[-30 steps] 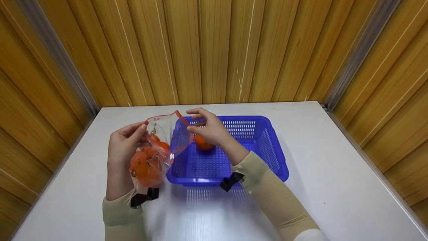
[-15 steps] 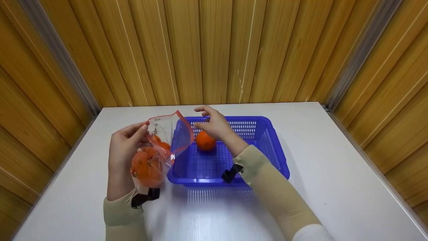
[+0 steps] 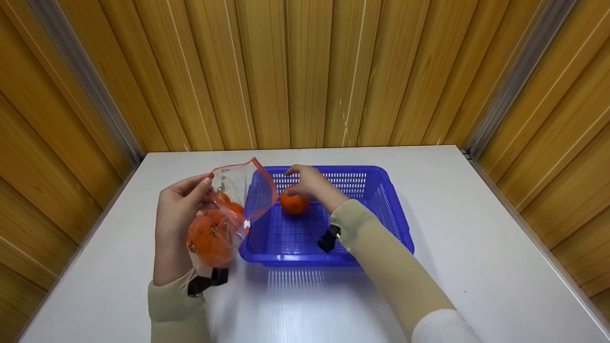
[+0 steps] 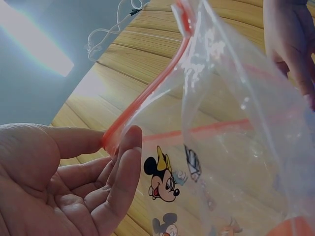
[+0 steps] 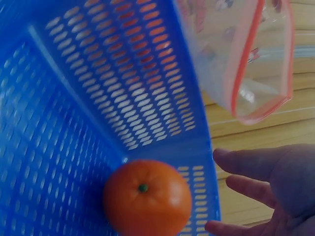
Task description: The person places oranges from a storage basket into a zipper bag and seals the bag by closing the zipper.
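My left hand (image 3: 176,209) pinches the red zip edge of a clear plastic zip bag (image 3: 234,181) between thumb and fingers. Several oranges (image 3: 209,240) fill the lower part of the bag, whose mouth gapes toward the right. Cartoon mice (image 4: 161,179) are printed on its side in the left wrist view. One orange (image 3: 294,206) with a green stem spot lies in the back left corner of a blue plastic basket (image 3: 305,257). Just over that orange is my right hand (image 3: 312,183), thumb and fingers spread apart around nothing; the right wrist view shows a gap between them and the fruit.
The basket stands on a white table (image 3: 476,228), its left rim close beside the bag. Yellow wood-look panels (image 3: 305,71) wall in the back and both sides. Each wrist carries a black camera mount (image 3: 329,238).
My right hand has left the bag's red edge and moved right and then down toward the orange in the basket. The left hand keeps holding the bag nearly still.
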`<action>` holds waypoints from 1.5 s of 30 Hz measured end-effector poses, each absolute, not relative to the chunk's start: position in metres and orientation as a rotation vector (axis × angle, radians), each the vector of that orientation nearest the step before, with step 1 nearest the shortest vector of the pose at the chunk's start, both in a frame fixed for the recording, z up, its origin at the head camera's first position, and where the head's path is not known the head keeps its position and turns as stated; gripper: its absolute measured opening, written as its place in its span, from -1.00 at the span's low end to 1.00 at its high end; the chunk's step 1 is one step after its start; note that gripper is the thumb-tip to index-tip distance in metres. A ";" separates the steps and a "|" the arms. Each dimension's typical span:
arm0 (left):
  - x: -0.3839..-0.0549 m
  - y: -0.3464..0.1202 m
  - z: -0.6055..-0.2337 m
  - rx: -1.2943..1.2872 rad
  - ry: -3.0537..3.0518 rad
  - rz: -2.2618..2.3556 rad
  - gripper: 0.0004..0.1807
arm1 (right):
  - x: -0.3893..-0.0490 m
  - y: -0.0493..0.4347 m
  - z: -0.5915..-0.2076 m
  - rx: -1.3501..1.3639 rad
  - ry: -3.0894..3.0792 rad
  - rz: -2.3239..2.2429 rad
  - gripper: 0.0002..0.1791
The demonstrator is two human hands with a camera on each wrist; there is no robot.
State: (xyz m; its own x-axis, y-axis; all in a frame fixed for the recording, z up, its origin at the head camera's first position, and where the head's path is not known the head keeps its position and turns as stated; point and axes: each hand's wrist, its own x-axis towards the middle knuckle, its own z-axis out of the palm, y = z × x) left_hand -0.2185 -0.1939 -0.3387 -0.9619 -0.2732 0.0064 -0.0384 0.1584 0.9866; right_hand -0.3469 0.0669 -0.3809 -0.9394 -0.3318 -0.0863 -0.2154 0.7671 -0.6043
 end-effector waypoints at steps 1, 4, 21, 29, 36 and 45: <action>-0.218 -0.194 -0.339 0.302 -2.243 -1.904 -0.57 | -0.348 0.068 -0.383 -0.434 2.771 -0.895 -0.39; -0.218 -0.193 -0.339 0.279 -2.238 -1.915 -0.57 | -0.350 0.069 -0.389 -0.438 2.760 -0.842 -0.38; -0.220 -0.192 -0.340 0.278 -2.259 -1.902 -0.57 | -0.355 0.077 -0.403 -0.222 2.575 -1.024 -0.31; -0.221 -0.193 -0.340 0.279 -2.250 -1.919 -0.57 | -0.354 0.080 -0.384 -0.206 2.481 -1.246 -0.29; -0.222 -0.194 -0.340 0.288 -2.255 -1.914 -0.56 | -0.345 0.082 -0.360 -0.148 2.317 -1.603 -0.30; -0.222 -0.192 -0.340 0.249 -2.236 -1.909 -0.58 | -0.322 0.084 -0.337 -0.234 2.185 -1.956 -0.28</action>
